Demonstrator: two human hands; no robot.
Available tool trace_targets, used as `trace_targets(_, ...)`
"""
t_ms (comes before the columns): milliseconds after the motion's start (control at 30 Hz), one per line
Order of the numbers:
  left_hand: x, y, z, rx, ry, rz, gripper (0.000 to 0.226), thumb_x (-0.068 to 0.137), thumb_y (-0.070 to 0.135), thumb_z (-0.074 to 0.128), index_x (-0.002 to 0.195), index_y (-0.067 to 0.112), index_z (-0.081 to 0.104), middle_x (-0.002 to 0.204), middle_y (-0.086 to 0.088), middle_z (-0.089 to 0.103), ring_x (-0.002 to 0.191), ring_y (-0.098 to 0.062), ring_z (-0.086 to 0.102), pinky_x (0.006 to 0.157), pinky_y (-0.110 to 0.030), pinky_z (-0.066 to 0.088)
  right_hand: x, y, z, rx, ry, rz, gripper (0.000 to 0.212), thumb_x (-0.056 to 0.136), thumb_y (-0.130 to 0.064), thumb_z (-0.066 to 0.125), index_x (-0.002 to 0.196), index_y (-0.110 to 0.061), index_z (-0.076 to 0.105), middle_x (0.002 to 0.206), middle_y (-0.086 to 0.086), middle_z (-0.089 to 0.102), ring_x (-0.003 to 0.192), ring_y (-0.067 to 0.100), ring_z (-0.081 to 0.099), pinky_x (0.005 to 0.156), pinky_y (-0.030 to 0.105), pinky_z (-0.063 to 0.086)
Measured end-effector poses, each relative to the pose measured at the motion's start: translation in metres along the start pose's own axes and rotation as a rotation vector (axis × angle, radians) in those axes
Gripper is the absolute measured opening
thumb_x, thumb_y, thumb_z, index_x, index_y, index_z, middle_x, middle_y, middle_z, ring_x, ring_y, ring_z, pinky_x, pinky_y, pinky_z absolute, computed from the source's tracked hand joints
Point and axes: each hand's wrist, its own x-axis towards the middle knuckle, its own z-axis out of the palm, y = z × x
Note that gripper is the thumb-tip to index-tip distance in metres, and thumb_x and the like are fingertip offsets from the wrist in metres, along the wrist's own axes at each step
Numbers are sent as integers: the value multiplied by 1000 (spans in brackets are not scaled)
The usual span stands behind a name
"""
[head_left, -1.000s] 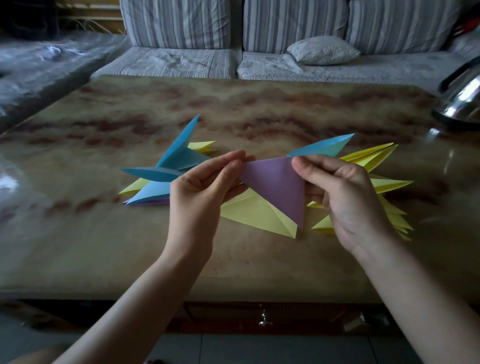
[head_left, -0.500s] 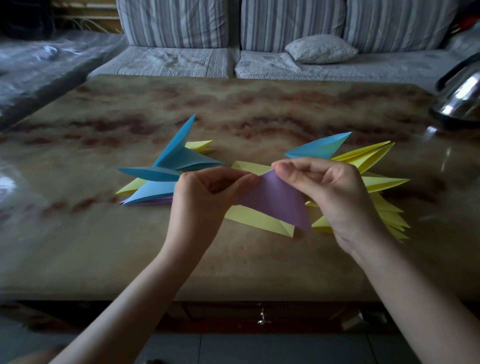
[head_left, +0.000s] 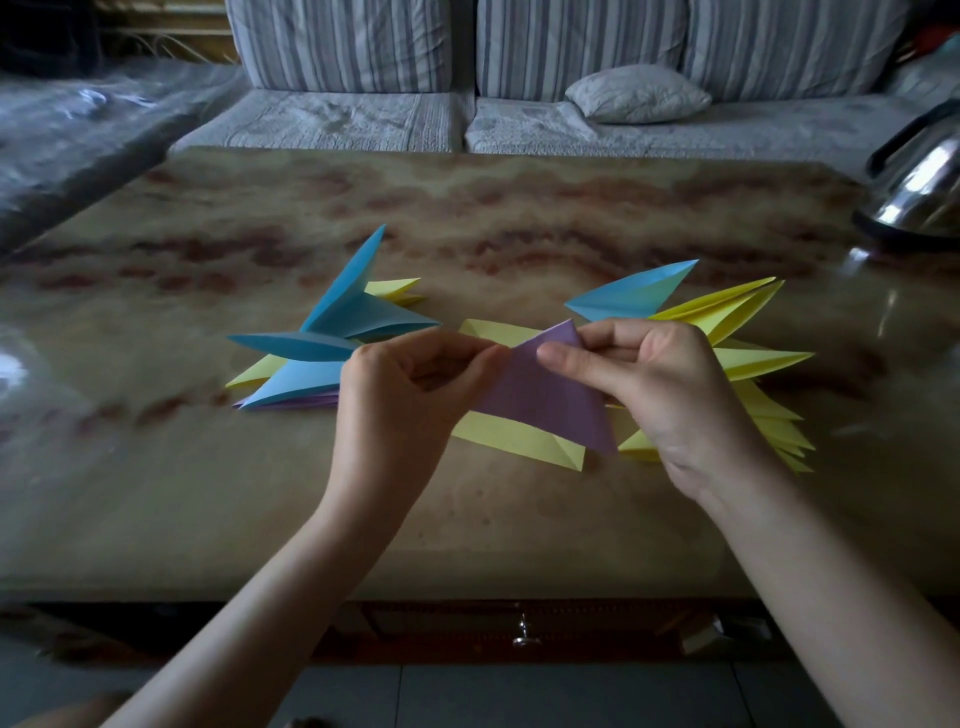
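Observation:
A folded purple paper triangle (head_left: 550, 402) is held above the marbled table (head_left: 519, 218), between both hands. My left hand (head_left: 400, 410) pinches its left corner with thumb and fingers. My right hand (head_left: 670, 400) pinches its upper right part, thumb on the front face. A yellow folded sheet (head_left: 514, 441) lies flat on the table under the purple piece.
Folded blue and yellow pieces (head_left: 332, 338) are piled at the left, with a purple one at the bottom. More yellow pieces and a blue one (head_left: 727, 317) lie at the right. A steel kettle (head_left: 919, 192) stands far right. A striped sofa with a small cushion (head_left: 636, 93) is behind.
The purple triangle has tilted and dropped lower, its top corner folding back. Both hands moved closer together and shifted their pinch along its upper edge.

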Motion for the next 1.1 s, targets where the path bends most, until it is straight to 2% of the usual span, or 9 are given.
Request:
trace_targets(133, 2, -1, 1, -78, -41, -50, 16, 76, 14, 73, 75, 29, 71, 65, 20, 70, 62, 4, 65, 61, -8, 47, 2, -3, -7, -20, -54, -27, 7, 70, -14, 74, 76, -13, 72, 67, -4, 73, 60, 4, 65, 58, 14, 51)
trace_targets(333, 4, -5, 2, -117, -91, -121, 11, 77, 16, 73, 75, 27, 71, 65, 18, 70, 61, 5, 63, 58, -7, 45, 3, 1, -11, -28, -83, -6, 14, 66, -26, 72, 75, -15, 73, 68, -3, 73, 61, 5, 63, 60, 17, 49)
trace_targets(433, 5, -6, 1, -120, -87, -133, 10, 77, 16, 73, 76, 26, 72, 65, 17, 70, 61, 5, 62, 58, -6, 44, 4, 2, -12, -35, -87, -21, 6, 77, -19, 70, 78, -15, 74, 68, -4, 73, 62, 5, 63, 62, 17, 50)
trace_targets(533, 7, -9, -1, -103, -143, -175, 10, 78, 17, 72, 76, 27, 72, 66, 16, 71, 61, 5, 62, 58, -7, 44, 3, 4, -9, -71, -76, -77, 6, 81, -11, 69, 79, -13, 74, 67, -4, 72, 62, 4, 62, 62, 16, 48)
trace_targets(633, 9, -11, -4, -62, -180, -151, 12, 80, 17, 70, 78, 28, 72, 71, 15, 72, 67, 5, 64, 63, -9, 48, 3, 6, -6, -131, -60, -119, 6, 82, -13, 69, 79, -10, 75, 70, -2, 73, 65, 6, 63, 64, 20, 47)
trace_targets(733, 10, -7, -3, -91, -193, -117, 7, 78, 27, 72, 83, 30, 73, 80, 14, 74, 77, 1, 67, 71, -13, 50, 2, 8, -1, -185, -78, -150, 10, 83, -16, 70, 82, -8, 76, 74, 4, 75, 69, 8, 64, 64, 25, 47)
trace_targets(867, 11, -7, 1, -81, -178, -65, 9, 70, 34, 71, 77, 29, 73, 77, 13, 73, 70, 1, 62, 65, -11, 46, -2, 10, 9, -248, -134, -207, 14, 83, -21, 70, 81, -9, 76, 73, 2, 75, 68, 4, 63, 60, 23, 47)
trace_targets(967, 11, -9, 2, -123, -151, -73, 12, 69, 37, 70, 74, 26, 73, 71, 10, 71, 65, 1, 57, 61, -12, 42, -3, 10, 9, -211, -143, -205, 11, 83, -17, 69, 83, -8, 76, 74, 1, 75, 69, 4, 66, 61, 20, 48)
trace_targets(1100, 8, -9, 3, -76, -63, -43, 2, 76, 22, 74, 75, 20, 74, 68, 10, 71, 63, 6, 57, 61, -9, 40, -3, 9, 11, -188, -176, -165, 12, 85, -15, 67, 84, -8, 76, 76, 3, 75, 71, 5, 66, 63, 20, 48)
